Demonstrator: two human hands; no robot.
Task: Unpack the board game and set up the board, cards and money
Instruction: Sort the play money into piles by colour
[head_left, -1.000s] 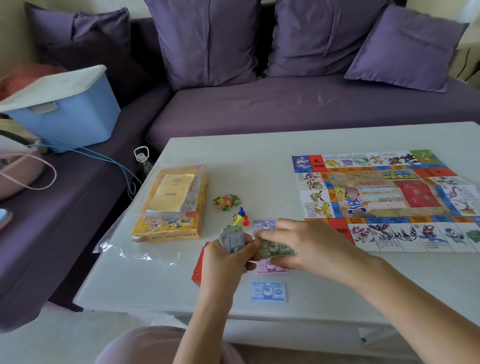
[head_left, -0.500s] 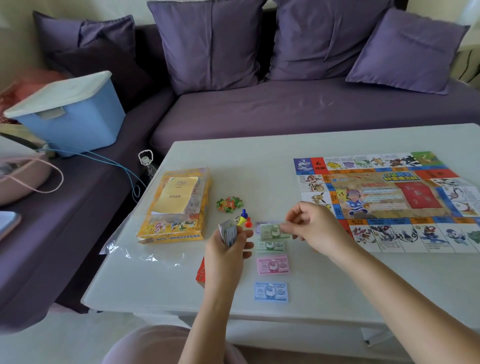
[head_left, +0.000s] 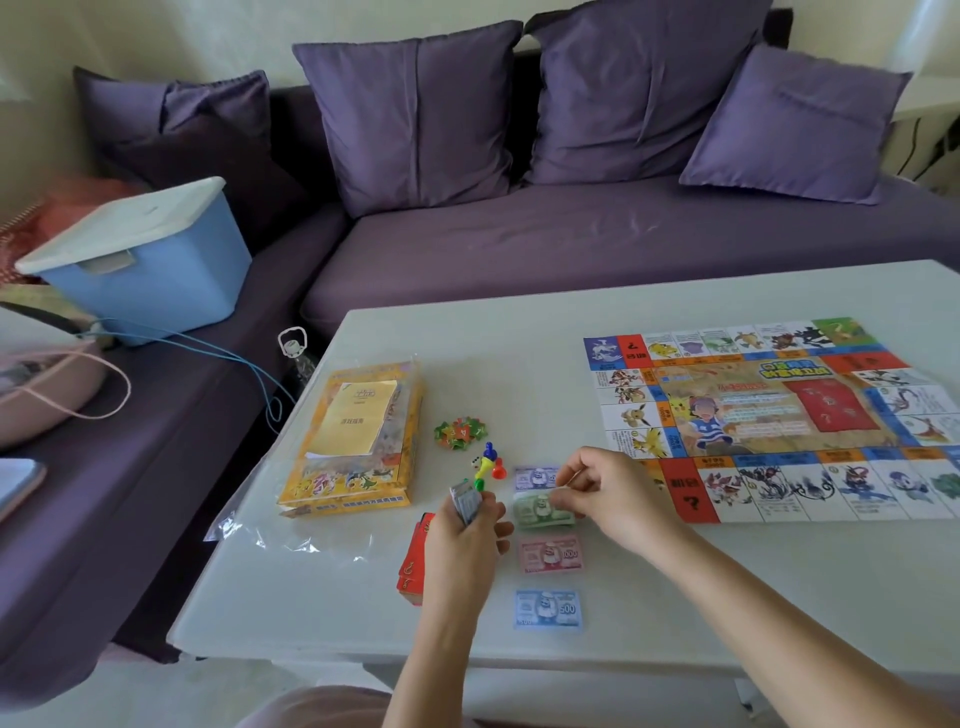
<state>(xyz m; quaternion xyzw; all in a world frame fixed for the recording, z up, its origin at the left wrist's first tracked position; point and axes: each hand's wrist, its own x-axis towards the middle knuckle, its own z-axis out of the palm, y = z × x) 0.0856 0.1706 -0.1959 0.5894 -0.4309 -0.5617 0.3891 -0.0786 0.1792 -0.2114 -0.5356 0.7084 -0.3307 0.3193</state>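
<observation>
I am gripping a wad of play-money notes (head_left: 464, 502) in my left hand (head_left: 467, 535), my fingers curling round it and holding it upright above the near part of the white table (head_left: 519, 353). With my right hand (head_left: 610, 499) I am reaching to the green note (head_left: 543, 513), and my thumb and forefinger are pinching together on its upper right edge while the other fingers are curling loosely behind.

The green note is lying flat in a column of notes: the purple note (head_left: 535, 477) is sitting just beyond it, the pink note (head_left: 550, 555) just nearer to me, and the blue note (head_left: 546, 609), marked 500, nearest the table's front edge. A stack of red cards (head_left: 413, 564) is lying just left of my left wrist.

The game board (head_left: 779, 421) is lying open and flat on the right of the table, its near left corner close to my right hand. A few coloured pawns (head_left: 488, 465) and a small die (head_left: 475, 461) are sitting just beyond my left hand, with a cluster of green and orange pieces (head_left: 460, 431) a little farther back. The yellow game box (head_left: 353, 467) is lying to the left on clear plastic wrap (head_left: 291, 540), a yellow booklet (head_left: 356, 418) resting on top of it.

Behind the table a purple sofa (head_left: 571, 244) is carrying cushions and a blue storage box (head_left: 150, 270) with a white lid.
</observation>
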